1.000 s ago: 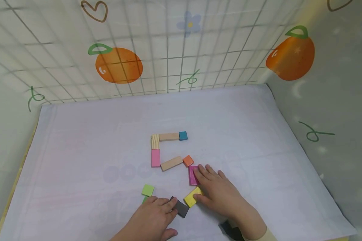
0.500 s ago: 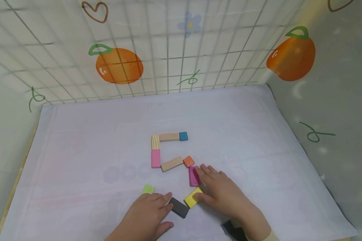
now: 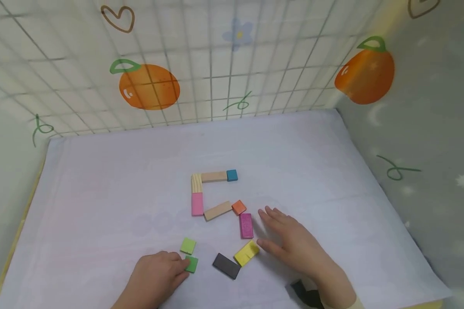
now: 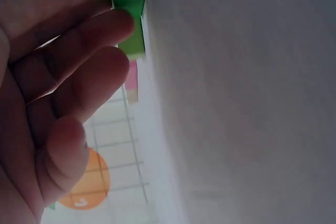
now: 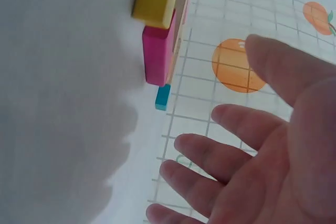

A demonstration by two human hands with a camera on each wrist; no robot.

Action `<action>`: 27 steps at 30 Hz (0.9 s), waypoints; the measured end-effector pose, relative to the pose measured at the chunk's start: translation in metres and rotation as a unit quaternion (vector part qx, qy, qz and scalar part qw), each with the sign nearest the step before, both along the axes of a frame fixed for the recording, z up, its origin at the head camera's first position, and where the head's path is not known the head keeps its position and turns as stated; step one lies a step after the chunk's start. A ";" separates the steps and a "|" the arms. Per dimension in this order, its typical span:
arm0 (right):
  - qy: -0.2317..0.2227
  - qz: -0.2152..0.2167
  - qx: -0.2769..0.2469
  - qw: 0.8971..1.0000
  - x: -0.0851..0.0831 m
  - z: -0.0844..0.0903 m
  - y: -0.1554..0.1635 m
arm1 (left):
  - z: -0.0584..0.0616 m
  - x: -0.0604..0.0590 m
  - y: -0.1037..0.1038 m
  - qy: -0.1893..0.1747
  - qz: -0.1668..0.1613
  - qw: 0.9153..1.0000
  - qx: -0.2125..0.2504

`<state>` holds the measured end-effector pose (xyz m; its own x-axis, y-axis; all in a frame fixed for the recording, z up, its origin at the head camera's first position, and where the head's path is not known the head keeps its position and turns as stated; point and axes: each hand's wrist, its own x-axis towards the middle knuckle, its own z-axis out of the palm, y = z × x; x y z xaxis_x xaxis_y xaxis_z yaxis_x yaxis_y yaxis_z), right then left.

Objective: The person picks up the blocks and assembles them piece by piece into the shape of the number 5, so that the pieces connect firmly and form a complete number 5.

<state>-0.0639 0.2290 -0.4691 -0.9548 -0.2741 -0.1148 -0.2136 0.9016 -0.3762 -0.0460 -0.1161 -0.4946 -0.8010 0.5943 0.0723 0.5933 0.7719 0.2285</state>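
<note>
Green block (image 3: pixel 191 264) at left fingertips (image 3: pixel 184 266)

Two square blocks (image 3: pixel 189 255) left of flat slab (image 3: pixel 226 265), upright row (image 3: pixel 213 176) behind

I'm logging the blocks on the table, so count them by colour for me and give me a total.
Plain wood: 3
Green: 2
Pink: 1
Magenta: 1
Blue: 1
Orange: 1
Yellow: 1
Black: 1
Total: 11 blocks
</note>
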 end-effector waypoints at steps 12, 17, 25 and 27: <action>0.022 0.012 0.016 1.000 0.002 0.004 -0.004 | 0.005 -0.011 0.024 -0.016 -0.004 0.998 -0.056; 0.022 0.018 0.015 0.999 0.002 0.003 -0.006 | 0.007 -0.012 0.028 -0.025 -0.001 0.999 -0.045; 0.000 0.057 0.025 0.998 0.005 0.004 -0.026 | 0.008 -0.014 0.034 -0.014 0.000 0.999 -0.051; -0.009 0.101 0.030 0.994 0.008 0.003 -0.038 | 0.007 -0.014 0.036 -0.013 0.003 0.998 -0.055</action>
<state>-0.0555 0.1908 -0.4658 -0.8789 -0.4517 -0.1530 -0.3858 0.8620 -0.3287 -0.0599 -0.0803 -0.4871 -0.8049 0.5932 -0.0143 0.5842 0.7964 0.1564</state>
